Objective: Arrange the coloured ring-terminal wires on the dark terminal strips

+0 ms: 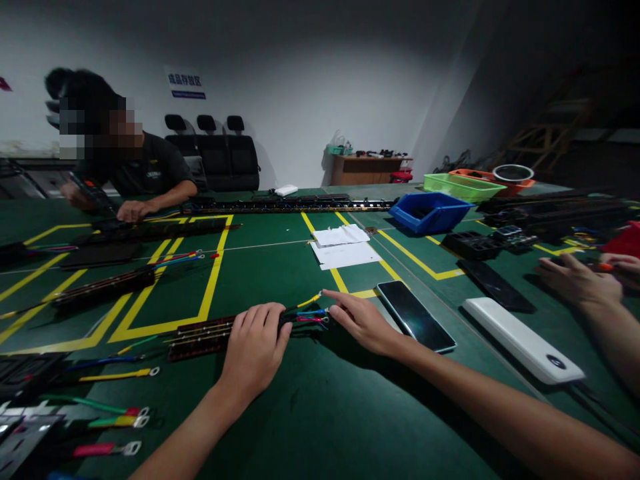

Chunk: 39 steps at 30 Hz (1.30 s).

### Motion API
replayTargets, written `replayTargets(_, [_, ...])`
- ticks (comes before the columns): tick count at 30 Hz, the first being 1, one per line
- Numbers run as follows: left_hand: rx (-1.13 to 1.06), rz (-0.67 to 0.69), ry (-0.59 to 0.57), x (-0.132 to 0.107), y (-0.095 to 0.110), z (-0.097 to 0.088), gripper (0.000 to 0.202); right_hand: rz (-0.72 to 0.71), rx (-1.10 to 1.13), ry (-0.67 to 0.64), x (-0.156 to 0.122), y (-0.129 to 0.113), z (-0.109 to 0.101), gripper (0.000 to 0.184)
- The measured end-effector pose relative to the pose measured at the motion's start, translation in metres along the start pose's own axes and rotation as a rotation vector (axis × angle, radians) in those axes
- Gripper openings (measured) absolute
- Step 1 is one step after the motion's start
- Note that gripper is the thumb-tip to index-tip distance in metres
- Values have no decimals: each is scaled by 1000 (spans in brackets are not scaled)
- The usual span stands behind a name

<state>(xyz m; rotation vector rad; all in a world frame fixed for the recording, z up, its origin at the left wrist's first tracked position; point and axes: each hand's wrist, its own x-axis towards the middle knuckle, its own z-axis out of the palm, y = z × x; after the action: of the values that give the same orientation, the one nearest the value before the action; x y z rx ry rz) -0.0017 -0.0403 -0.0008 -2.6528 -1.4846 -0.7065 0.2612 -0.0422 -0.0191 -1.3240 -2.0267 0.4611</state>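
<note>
My left hand [257, 340] is closed over the right end of a long black wiring strip [200, 337] lying on the green table [300, 413]. Thin brass-coloured rails run along its top. Out of this end come a yellow wire [309, 301], a blue wire [310, 314] and a red wire [311, 320], tipped with metal ring lugs. My right hand [365, 323] is beside these tips. Its index finger is stretched out to the yellow wire's lug, with the thumb lower, near the blue wire's tip. Between finger and thumb there is a gap.
Right of my hands lie a phone [417, 317], a white power bank [523, 340] and another person's hands [583, 280]. Farther back are papers [345, 247] and a blue bin [430, 212]. Lugged cables [120, 373] lie front left. A co-worker [155, 167] works across the table.
</note>
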Motion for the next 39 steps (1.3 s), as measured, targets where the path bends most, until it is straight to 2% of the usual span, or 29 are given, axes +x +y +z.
replayTargets(3, [-5,1,-3,-1,0,1,31,-40,44,217,-2,-1,-2,41])
replayTargets(5, [-10,2,-7,-1,-1,1,32,-60,46,285,-4,-2,-2,43])
replayTargets(7, [-13,4,-9,-1,-1,1,32,-62,16,240,-4,-2,-2,49])
replayTargets(10, [-13,3,-6,-1,-1,1,32,-68,-77,91,-4,-2,0,58])
replayTargets(12, [-16,0,-5,0,0,1,33,-96,-126,57,-5,-2,1,58])
replayTargets(24, [-5,3,-4,0,0,0,33,-170,-54,276,-10,-6,-2,44])
replayTargets(26, [-1,4,-7,0,0,1,32,-171,-93,219,-8,-7,-2,46])
replayTargets(30, [-1,8,-3,0,0,1,31,-146,-185,4,-5,-8,-1,50])
replayTargets(32, [-4,8,4,0,-1,2,31,-131,-192,-49,-4,-7,0,49])
replayTargets(34, [-6,9,8,-1,-1,2,31,-127,-178,-25,-4,-7,0,47])
replayTargets(39, [-6,7,7,-1,-1,3,31,-107,-94,168,-8,-4,0,37])
